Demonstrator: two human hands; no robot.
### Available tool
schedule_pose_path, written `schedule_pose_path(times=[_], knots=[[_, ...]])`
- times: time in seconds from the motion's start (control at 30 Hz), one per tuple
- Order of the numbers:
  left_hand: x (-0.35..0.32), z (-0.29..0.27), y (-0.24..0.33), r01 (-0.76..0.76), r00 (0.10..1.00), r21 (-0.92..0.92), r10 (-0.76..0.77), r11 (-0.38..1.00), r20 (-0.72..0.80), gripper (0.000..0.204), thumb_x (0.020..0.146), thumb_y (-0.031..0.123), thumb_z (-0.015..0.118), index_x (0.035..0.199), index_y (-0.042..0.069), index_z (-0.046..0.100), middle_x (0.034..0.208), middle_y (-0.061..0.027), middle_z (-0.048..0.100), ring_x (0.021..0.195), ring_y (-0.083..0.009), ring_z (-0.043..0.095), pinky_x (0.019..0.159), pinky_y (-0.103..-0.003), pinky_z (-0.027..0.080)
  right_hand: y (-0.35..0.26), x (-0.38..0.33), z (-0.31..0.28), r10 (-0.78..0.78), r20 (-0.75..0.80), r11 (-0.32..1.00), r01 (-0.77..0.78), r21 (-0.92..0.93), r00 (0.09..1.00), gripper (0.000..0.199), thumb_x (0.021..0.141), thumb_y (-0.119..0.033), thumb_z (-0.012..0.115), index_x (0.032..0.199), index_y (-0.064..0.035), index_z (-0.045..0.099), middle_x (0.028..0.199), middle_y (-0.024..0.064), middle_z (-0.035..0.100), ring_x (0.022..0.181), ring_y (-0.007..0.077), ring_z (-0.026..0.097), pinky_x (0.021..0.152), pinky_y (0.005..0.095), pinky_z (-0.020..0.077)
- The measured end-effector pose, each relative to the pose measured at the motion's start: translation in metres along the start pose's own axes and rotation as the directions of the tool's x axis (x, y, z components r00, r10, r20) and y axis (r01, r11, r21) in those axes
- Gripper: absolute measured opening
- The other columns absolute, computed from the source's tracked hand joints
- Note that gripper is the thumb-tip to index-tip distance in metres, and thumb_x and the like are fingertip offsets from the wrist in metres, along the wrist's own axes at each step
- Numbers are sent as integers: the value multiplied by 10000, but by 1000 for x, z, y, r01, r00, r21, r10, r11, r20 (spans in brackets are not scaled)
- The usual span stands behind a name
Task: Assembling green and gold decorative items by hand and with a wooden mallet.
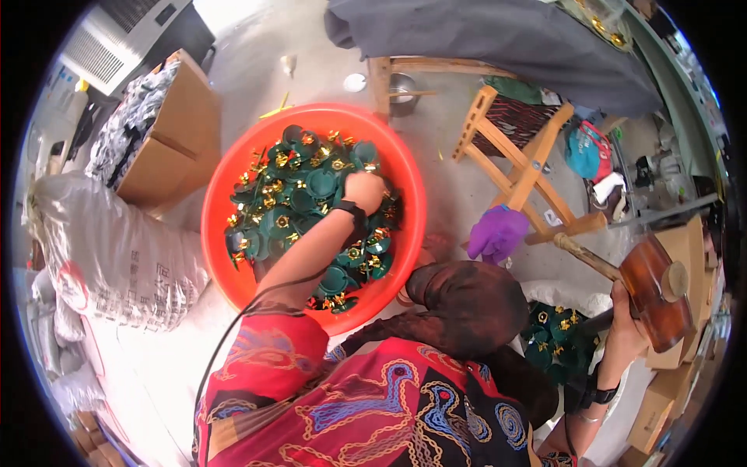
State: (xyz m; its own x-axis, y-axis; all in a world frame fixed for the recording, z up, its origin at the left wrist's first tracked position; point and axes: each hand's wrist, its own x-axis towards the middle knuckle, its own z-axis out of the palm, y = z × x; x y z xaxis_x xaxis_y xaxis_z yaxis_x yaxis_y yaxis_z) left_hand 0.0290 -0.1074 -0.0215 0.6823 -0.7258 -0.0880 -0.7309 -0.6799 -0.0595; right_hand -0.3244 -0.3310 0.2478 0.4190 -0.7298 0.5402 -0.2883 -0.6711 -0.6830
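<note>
A large orange-red basin (414,179) holds many dark green, round cup-like pieces (320,184) with small gold fittings. My left hand (364,192) reaches into its right side, fingers curled down among the pieces; what they grip is hidden. Off to the right, my right hand (627,323) is up against a reddish-brown block with a pale wooden shaft, resembling a mallet (650,292). Most of that hand's fingers are hidden, so its grip cannot be made out. More green and gold pieces (554,336) lie in a whitish bag between my knee and right hand.
A full whitish sack (117,253) and a cardboard box (175,140) of grey-and-white material stand left of the basin. Beyond it are a wooden folding stool (517,167), a purple cloth (498,233) and a metal bowl (402,89). Cardboard boxes (661,405) line the right edge.
</note>
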Motion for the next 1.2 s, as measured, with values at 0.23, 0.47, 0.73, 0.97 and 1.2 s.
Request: schedule_pose_path(times=[0.23,0.47,0.73,0.97,1.2], knots=[[5,-117,27,-61,997,-964,61,259,-46,148,838,106,555,892,-4,639,723,-52,645,642,-132,614,572,-269,487,-24,12,21,-15,30,979,8,205,999,659,671,20,725,1241,13,395,1210,110,489,1078,186,510,925,335,425],[11,-136,155,82,933,-996,355,-46,61,172,857,125,555,942,-1,636,697,-29,618,541,-88,555,475,-224,456,-44,22,45,32,174,979,-66,194,984,442,711,27,690,1119,6,522,1063,76,594,928,137,582,818,278,473],[14,-124,163,103,948,-994,301,31,107,179,846,126,563,941,-8,635,657,-48,616,544,-104,563,499,-244,466,-36,30,76,12,364,987,-70,146,931,354,713,-14,693,1044,-6,570,965,37,623,872,115,593,765,263,484],[5,-146,165,-622,779,-773,190,123,-597,311,697,158,657,975,25,618,880,-160,618,834,-311,583,731,-386,458,-38,40,91,-213,355,975,222,17,910,196,664,-26,662,856,-20,627,789,139,643,713,242,640,633,306,488],[9,-137,163,-590,761,-791,439,162,-477,201,734,146,653,900,43,603,763,-134,586,720,-303,569,649,-358,451,-72,71,46,-309,412,942,335,10,857,270,673,-105,714,915,-27,623,755,77,643,639,216,595,595,292,467]])
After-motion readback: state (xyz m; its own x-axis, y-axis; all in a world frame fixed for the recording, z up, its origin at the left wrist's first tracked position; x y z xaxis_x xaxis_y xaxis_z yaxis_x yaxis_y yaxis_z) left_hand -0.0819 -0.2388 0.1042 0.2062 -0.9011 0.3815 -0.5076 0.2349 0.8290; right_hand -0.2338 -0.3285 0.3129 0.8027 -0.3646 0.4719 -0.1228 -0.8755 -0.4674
